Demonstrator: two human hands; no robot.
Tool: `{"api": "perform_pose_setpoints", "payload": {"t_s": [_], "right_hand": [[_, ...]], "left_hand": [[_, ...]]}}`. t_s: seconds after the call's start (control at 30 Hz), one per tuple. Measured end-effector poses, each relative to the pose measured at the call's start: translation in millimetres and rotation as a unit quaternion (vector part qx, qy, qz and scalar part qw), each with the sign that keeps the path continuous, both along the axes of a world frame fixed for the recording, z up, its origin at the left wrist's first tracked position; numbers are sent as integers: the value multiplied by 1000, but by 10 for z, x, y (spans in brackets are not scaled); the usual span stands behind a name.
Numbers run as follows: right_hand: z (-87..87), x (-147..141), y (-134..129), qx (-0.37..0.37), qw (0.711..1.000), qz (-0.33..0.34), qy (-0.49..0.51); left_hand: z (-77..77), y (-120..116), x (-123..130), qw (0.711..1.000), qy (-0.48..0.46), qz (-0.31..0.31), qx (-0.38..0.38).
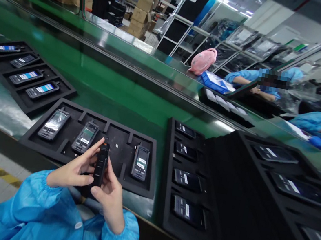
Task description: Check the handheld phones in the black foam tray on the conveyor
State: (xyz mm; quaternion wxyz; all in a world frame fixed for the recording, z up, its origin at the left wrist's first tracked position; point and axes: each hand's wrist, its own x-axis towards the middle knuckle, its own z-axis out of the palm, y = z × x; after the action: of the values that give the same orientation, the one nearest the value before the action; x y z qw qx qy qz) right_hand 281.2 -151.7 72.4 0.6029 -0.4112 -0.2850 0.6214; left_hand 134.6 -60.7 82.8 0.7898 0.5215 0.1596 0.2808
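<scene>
Between my left hand (81, 170) and my right hand (110, 194) is a black handheld radio phone (100, 165), held upright with its narrow side toward me. Fingers of both hands close around its edges. An orange mark shows near its top. Just beyond it lies a black foam tray (121, 129) with several compartments. In that tray one phone (54, 124) sits at the left, another phone (85, 136) beside it, and a third phone (140, 162) at the right end. The compartment between the last two holds no phone.
A second foam tray (70, 91) of phones lies at far left. To the right are another tray (167, 171) and stacked trays (236, 150) with phones. Behind runs the green conveyor (94, 71). Two people in blue work across it, near a pink fan-like object (203, 61).
</scene>
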Motion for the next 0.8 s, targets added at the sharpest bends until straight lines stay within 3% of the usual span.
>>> {"api": "perform_pose_setpoints", "payload": {"t_s": [0.57,0.8], "right_hand": [[60,32,-23,-2,1000,18,-7],[9,21,-26,-9,1000,10,5]], "left_hand": [[77,-16,33,1000,27,13,0],[23,-40,55,999,32,27,12]]}}
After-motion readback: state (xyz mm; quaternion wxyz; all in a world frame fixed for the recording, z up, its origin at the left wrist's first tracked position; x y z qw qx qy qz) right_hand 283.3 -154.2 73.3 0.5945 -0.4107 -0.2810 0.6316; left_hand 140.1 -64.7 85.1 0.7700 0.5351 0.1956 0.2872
